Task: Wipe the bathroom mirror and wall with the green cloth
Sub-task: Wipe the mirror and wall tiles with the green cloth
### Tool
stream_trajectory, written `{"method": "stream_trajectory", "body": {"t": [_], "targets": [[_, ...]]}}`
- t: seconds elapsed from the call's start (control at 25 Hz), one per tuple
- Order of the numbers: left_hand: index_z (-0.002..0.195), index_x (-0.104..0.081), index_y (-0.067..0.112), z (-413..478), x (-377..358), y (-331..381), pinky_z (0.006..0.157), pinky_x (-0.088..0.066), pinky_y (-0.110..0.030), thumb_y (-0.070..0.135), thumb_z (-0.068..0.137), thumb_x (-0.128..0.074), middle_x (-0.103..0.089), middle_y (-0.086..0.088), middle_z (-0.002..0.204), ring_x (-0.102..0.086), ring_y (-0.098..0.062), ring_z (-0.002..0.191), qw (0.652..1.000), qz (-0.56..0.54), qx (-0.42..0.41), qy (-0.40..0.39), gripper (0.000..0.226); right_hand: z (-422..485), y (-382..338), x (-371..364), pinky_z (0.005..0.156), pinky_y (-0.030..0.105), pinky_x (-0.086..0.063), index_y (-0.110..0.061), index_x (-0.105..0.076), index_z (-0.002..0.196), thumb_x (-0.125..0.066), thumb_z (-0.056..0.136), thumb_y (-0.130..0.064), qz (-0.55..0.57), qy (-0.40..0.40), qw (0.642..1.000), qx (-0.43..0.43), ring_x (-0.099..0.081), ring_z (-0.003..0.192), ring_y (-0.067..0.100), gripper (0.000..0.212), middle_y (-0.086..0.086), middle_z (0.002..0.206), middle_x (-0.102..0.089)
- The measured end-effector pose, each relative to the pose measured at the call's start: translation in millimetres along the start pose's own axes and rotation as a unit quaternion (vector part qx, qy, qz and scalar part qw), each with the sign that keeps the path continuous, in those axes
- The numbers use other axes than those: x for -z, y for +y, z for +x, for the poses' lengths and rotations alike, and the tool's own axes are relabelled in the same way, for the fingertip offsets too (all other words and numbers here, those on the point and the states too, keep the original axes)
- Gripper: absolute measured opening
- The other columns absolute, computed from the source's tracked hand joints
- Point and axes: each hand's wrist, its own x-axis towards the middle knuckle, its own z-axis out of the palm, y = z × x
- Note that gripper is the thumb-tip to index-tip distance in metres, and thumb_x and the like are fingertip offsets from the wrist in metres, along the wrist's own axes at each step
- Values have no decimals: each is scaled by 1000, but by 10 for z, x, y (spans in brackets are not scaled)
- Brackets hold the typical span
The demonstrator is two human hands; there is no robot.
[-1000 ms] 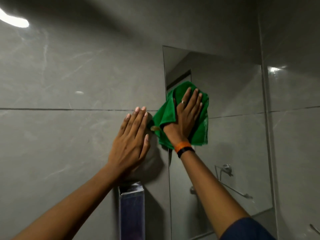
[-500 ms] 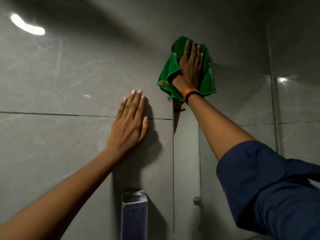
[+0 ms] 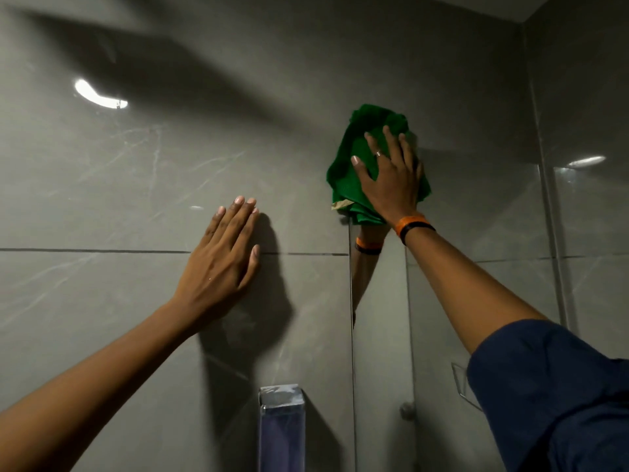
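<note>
The left hand (image 3: 224,257) is laid flat on the wall (image 3: 136,185), fingers together, nothing held. Farther up and to its right, the right hand (image 3: 391,178) is spread, fingers splayed, pressed on the green cloth (image 3: 354,165), which is pinned against the wall just above the top corner of the mirror (image 3: 381,335). The cloth is seen bunched and folded, deep green, a pale tag showing at its lower edge below the thumb. A slip is judged possible: held by palm pressure alone, the cloth could slide or drop on the glossy tile, and a long reach could unsettle the bracing hand.

Glossy grey tiles (image 3: 136,301), reflected lamp (image 3: 100,94)
</note>
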Motion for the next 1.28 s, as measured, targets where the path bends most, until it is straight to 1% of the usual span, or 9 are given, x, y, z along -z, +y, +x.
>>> {"method": "stream_trajectory", "body": {"t": [0.12, 0.32, 0.44, 0.52, 0.64, 0.8, 0.88, 1.04, 1.28], "targets": [[152, -34, -8, -127, -25, 132, 127, -18, -48, 32, 103, -32, -30, -24, 162, -22, -36, 154, 1000, 1, -13, -9, 63, -291, 21, -9, 121, 63, -26, -30, -50, 148, -46, 100, -56, 0, 14, 1000, -4, -22, 156, 34, 55, 6, 167, -31], [153, -32, -6, -299, -224, 477, 127, -15, -45, 32, 99, -36, -30, -24, 163, -23, -37, 153, 999, -14, -37, -34, 67, -1145, 38, -92, 122, 58, -30, -20, -62, 138, -56, 99, -48, 45, 42, 998, 25, -27, 154, 34, 48, 10, 163, -39], [153, -32, -6, -394, -294, 491, 128, -8, -41, 31, 96, -39, -30, -24, 162, -23, -38, 152, 998, -12, -45, -38, 68, -1638, 40, -141, 121, 60, -30, -21, -60, 139, -59, 98, -46, 45, 20, 997, 65, -25, 155, 33, 48, 10, 163, -38], [153, -33, -6, -477, -335, 489, 127, -8, -41, 29, 95, -41, -30, -24, 162, -24, -38, 152, 998, -6, -50, -33, 68, -1948, 73, -152, 119, 62, -32, -21, -62, 137, -61, 96, -45, 42, 15, 996, 82, -27, 154, 34, 47, 11, 162, -40], [153, -33, -5, -624, -403, 490, 128, -10, -43, 28, 95, -42, -28, -22, 163, -25, -37, 153, 998, 3, -60, -29, 68, -2385, 154, -162, 116, 63, -34, -24, -61, 135, -61, 95, -47, 46, 16, 995, 86, -29, 153, 35, 47, 11, 160, -42], [154, -28, -6, -832, -466, 427, 128, -9, -43, 25, 97, -44, -24, -22, 164, -21, -34, 153, 998, 10, -66, -19, 67, -2876, 203, -193, 118, 64, -32, -29, -55, 139, -58, 95, -50, 28, 10, 997, 76, -29, 153, 34, 49, 9, 160, -40], [155, -25, -5, -966, -467, 425, 129, -10, -44, 23, 98, -43, -24, -22, 165, -19, -34, 155, 998, 5, -57, -21, 67, -3116, 221, -189, 118, 63, -32, -29, -55, 137, -57, 95, -51, 24, 11, 998, 63, -29, 152, 34, 48, 8, 159, -38], [158, -23, -2, -1300, -459, 503, 130, -8, -43, 21, 100, -41, -22, -19, 167, -16, -31, 157, 999, 8, -16, -32, 65, -3632, 218, -156, 119, 61, -30, -27, -57, 132, -56, 94, -50, 24, 9, 999, 25, -32, 149, 37, 45, 16, 154, -46], [159, -19, 0, -1796, -489, 639, 130, -8, -44, 23, 105, -32, -20, -18, 168, -11, -29, 158, 998, 6, 44, -39, 60, -4350, 206, -106, 120, 59, -27, -27, -53, 130, -53, 95, -52, 7, -32, 999, -11, -30, 148, 36, 43, 10, 155, -35]]}}
